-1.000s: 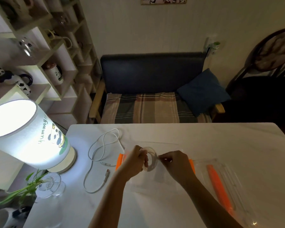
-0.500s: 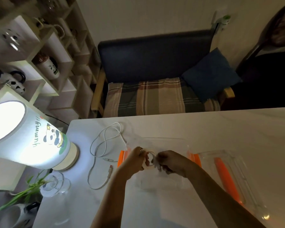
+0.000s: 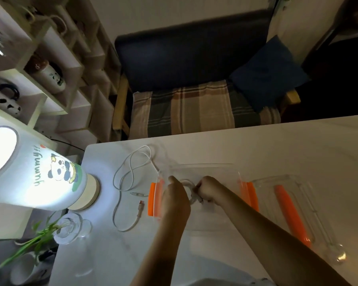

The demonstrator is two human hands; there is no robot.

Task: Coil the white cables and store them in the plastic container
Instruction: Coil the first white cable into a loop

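I see left hand [image 3: 175, 198] and right hand [image 3: 206, 190] gripping one coiled cable [image 3: 189, 189] over the plastic container [image 3: 205, 168]; second cable [image 3: 130, 182] lies uncoiled on counter [image 3: 277, 145].

Table top [image 3: 277, 145]: smooth pale marble-look surface, slight sheen. Plastic container [image 3: 205, 168]: clear glossy plastic, orange clips [image 3: 153, 200] matt-ish. Its lid [image 3: 310, 205]: same clear plastic (orange strip down the middle). Loose white cable [image 3: 120, 182]: smooth rubbery jacket, metal-tipped plug. Lamp [image 3: 35, 176]: matt cloth-like shade, pale wood base. Sofa seat [image 3: 184, 108]: woven plaid cloth.
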